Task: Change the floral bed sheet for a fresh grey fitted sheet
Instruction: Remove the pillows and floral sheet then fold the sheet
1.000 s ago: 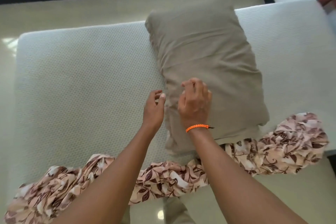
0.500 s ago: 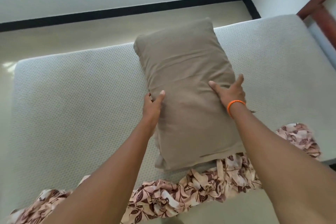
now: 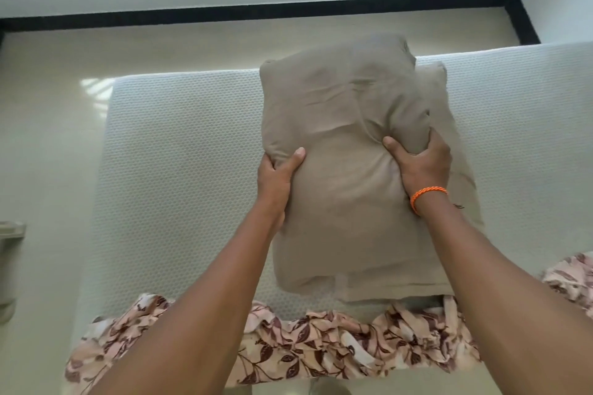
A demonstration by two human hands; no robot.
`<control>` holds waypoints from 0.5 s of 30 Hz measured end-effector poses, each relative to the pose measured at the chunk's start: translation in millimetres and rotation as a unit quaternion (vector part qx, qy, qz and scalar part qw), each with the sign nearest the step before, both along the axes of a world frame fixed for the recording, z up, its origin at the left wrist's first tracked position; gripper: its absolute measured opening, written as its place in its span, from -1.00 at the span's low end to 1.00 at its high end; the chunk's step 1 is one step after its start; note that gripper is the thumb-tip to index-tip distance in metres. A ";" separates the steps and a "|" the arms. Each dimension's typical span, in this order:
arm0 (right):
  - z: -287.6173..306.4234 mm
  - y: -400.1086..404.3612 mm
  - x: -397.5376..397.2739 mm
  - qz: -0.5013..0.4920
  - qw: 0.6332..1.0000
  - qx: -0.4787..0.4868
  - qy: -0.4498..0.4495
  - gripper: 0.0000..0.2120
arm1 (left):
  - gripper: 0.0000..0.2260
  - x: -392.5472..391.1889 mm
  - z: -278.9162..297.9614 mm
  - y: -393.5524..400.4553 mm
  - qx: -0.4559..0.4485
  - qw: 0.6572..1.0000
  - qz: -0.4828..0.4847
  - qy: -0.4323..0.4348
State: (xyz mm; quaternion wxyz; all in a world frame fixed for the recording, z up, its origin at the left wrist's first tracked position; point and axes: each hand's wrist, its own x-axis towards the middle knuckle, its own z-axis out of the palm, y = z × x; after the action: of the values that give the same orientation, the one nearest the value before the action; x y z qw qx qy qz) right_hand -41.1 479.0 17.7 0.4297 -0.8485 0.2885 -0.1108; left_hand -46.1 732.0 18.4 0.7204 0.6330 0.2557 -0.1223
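Head view: left hand [image 3: 278,176] and right hand [image 3: 420,163], the latter with an orange wristband [image 3: 428,196], each grip a side of the taupe pillow [image 3: 349,151], apparently lifted over the bare white mattress [image 3: 179,170], the floral bed sheet [image 3: 321,349] bunched along the mattress's near edge.

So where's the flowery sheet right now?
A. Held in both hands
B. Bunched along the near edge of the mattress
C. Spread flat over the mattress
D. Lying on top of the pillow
B: the floral sheet lies crumpled along the near edge of the bare mattress, while both hands grip the pillow.
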 end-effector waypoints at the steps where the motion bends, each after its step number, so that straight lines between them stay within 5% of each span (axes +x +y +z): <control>1: -1.0 22.1 1.9 0.005 1.000 0.002 -0.003 -0.41 | -0.54 -1.6 1.7 20.8 0.007 1.000 0.007 -0.004; 15: -56.5 309.4 3.1 0.073 0.994 0.073 0.031 -0.53 | -0.46 -17.0 -46.1 308.1 0.133 0.991 0.028 0.017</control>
State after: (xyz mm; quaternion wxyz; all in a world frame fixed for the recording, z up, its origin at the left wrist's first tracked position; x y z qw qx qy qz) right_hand -38.0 788.4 -38.8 0.4881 -0.8367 0.2464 -0.0312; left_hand -63.1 1040.1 -27.7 0.6286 0.7135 0.2995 -0.0782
